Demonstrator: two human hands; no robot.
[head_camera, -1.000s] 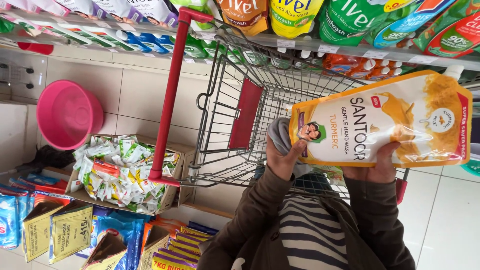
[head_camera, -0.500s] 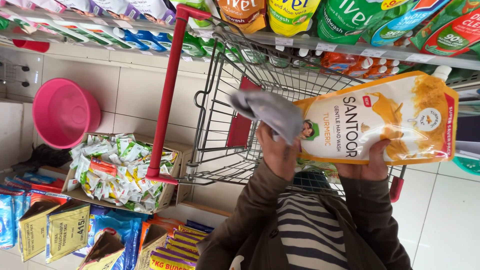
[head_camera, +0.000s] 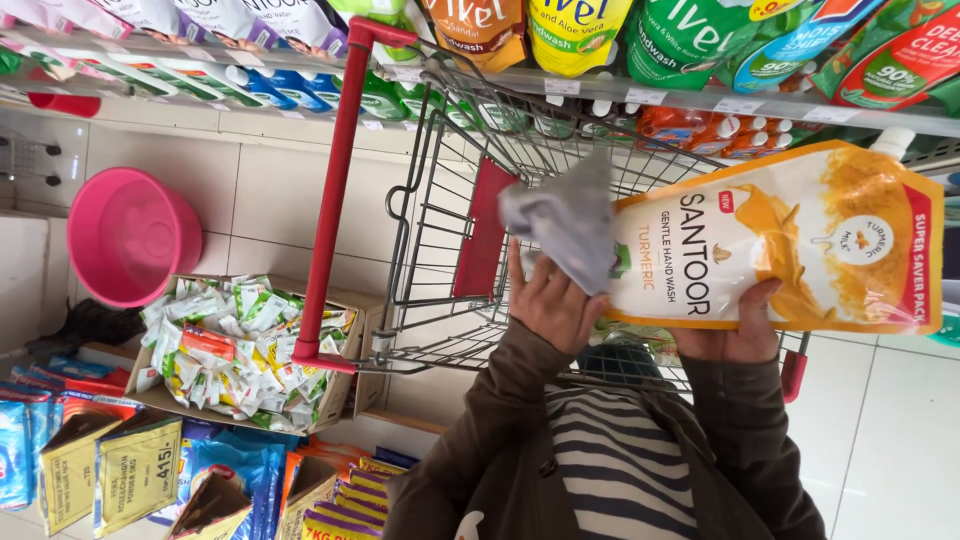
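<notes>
In the head view, the left hand (head_camera: 555, 300) is closed around a crumpled grey cloth (head_camera: 565, 225) and presses it against the near end of a large yellow-orange plastic refill pouch (head_camera: 790, 240). The right hand (head_camera: 735, 330) grips the pouch's lower edge, fingers curled behind it and thumb on the front. The pouch is held flat above a wire shopping cart with a red handle (head_camera: 335, 190). To the left, a pink plastic basin (head_camera: 130, 235) stands on the floor near a cardboard box of small green-and-white sachets (head_camera: 235, 350). Shelves of coloured pouches (head_camera: 700, 40) run overhead.
</notes>
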